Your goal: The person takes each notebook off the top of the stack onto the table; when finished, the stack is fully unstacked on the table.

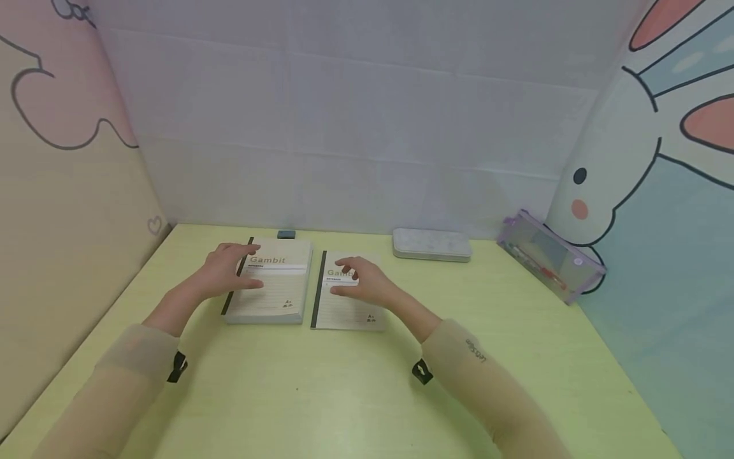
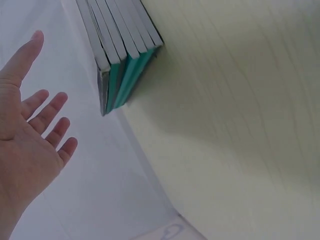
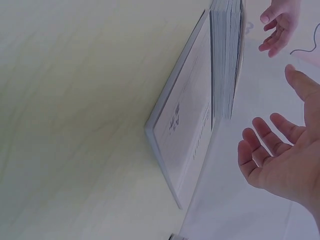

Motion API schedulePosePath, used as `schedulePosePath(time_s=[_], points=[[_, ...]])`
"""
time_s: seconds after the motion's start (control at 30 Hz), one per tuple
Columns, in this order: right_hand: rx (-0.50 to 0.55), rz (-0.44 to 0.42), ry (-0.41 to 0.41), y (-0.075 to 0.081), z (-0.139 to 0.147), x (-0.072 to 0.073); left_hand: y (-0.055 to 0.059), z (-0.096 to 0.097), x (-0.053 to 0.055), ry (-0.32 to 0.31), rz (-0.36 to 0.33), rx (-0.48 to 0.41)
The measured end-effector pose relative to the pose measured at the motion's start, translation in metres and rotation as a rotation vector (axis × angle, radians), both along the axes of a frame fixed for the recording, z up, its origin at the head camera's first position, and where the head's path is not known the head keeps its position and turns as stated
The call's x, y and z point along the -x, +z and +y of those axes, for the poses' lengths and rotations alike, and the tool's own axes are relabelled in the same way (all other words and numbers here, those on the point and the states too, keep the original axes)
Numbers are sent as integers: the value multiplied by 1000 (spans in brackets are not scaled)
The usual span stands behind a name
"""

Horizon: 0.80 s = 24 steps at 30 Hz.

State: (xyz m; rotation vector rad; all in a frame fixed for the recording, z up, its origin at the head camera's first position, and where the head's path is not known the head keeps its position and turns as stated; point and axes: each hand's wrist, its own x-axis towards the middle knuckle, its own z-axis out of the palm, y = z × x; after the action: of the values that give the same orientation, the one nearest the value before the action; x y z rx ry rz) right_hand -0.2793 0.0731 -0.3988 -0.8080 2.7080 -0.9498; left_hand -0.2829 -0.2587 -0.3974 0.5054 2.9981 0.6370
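Note:
A stack of several notebooks (image 1: 275, 293) lies on the left of the table, the top cover reading "Gambit" beside a dark spine strip. Over its left side hovers my left hand (image 1: 220, 271), thumb and fingers spread apart. To the right of the stack lies a single matching notebook (image 1: 346, 312). Above that notebook is my right hand (image 1: 367, 280), its fingers loosely bent and holding nothing. In the left wrist view the stack's edges (image 2: 117, 35) show apart from the left hand. The right wrist view has a gap between the right hand (image 3: 285, 155) and the single notebook (image 3: 182, 115).
A grey flat case (image 1: 431, 245) lies at the back, right of centre. A clear pencil pouch with purple trim (image 1: 550, 258) leans by the right wall, pens inside. A small dark blue block (image 1: 286, 234) sits behind the stack. Patterned panels enclose the table (image 1: 321, 401).

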Motion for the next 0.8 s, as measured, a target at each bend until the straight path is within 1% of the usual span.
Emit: schedulePosePath(time_s=[0.1, 0.23, 0.37, 0.5, 0.67, 0.8], points=[[19, -26, 1, -2, -14, -1, -5, -10, 1, 19, 1, 6], [36, -57, 7, -6, -31, -2, -12, -19, 3, 66, -33, -13], [19, -65, 7, -16, -45, -2, -20, -28, 2, 96, -62, -35], [-7, -68, 9, -26, -57, -2, -24, -36, 2, 92, -78, -56], [-36, -56, 23, -37, -68, -3, -28, -42, 3, 82, -131, -64], [-63, -50, 14, -41, -73, -2, -32, -44, 5, 60, -164, -69]])
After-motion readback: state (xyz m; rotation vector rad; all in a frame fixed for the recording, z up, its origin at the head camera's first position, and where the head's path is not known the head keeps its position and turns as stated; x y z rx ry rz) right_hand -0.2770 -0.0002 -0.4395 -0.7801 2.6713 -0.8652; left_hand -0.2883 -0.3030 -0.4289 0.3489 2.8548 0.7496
